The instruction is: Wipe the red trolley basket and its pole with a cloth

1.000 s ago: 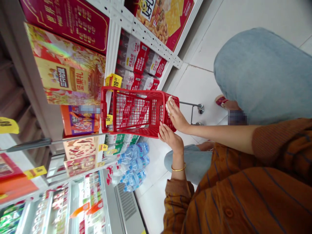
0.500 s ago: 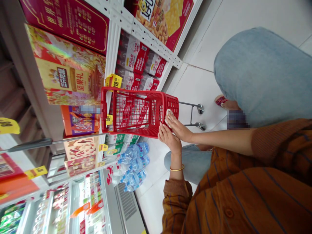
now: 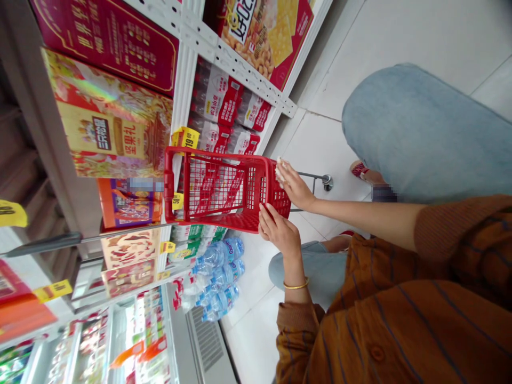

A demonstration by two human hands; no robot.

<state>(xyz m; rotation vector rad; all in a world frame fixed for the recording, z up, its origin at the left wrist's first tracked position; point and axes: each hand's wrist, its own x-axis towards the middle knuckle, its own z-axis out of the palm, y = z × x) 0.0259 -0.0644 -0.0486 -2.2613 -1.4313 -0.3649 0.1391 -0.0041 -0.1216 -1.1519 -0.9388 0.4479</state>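
A small red plastic shopping trolley (image 3: 260, 216), its basket an open lattice, stands in front of me. In this sideways view, my right hand (image 3: 295, 186) is the upper one. It presses a crumpled white cloth (image 3: 281, 169) against the basket's outer face, fingers closed over it. Below it, my left hand (image 3: 278, 229), a gold bracelet on its wrist, grips the basket's edge at the lower corner. Part of the left fingers is hidden. No goods show inside the basket.
Shelves hold boxed snacks (image 3: 116, 122) and packs of red-labelled bottles (image 3: 220, 96). Large blue water bottles (image 3: 220, 277) stand on the floor beside a chilled cabinet (image 3: 208, 330). A metal trolley leg with a wheel (image 3: 327, 183) reaches toward my knees.
My right hand has slid with the cloth away from my left hand, toward the basket face's upper edge in the picture. My left hand stays at the lower corner.
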